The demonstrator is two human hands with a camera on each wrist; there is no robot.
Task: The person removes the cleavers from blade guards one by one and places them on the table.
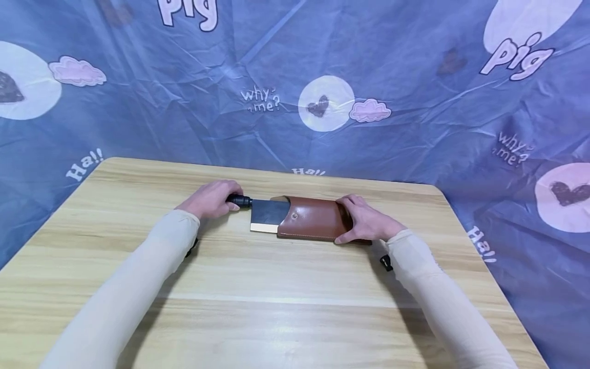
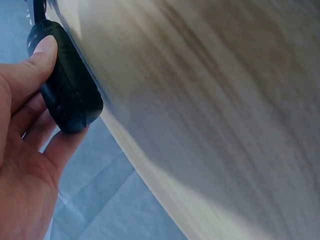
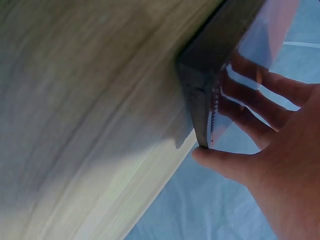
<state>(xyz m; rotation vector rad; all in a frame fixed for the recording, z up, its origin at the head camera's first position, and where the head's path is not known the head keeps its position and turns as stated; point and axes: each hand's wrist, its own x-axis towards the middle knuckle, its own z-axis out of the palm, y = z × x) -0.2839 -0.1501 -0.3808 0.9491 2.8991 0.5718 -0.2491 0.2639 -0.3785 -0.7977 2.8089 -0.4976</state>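
Observation:
A cleaver with a dark blade (image 1: 269, 213) and a pale cutting edge lies partway inside a brown leather sheath (image 1: 313, 218). My left hand (image 1: 214, 199) grips the cleaver's black handle (image 2: 70, 82), the thumb along one side and fingers round the other. My right hand (image 1: 366, 220) spans the sheath's right end, thumb at the near stitched edge and fingers toward the far edge. Seen from the right wrist, the thumb tip presses the corner of the sheath (image 3: 210, 65). The sheath hides the right part of the blade. A metal snap shows near the sheath's mouth.
Both hands work over a light wood-grain table (image 1: 276, 307). Behind its far edge hangs a blue printed cloth (image 1: 221, 128), which also runs down the right side. A small black strap piece (image 1: 386, 263) shows by the right wrist.

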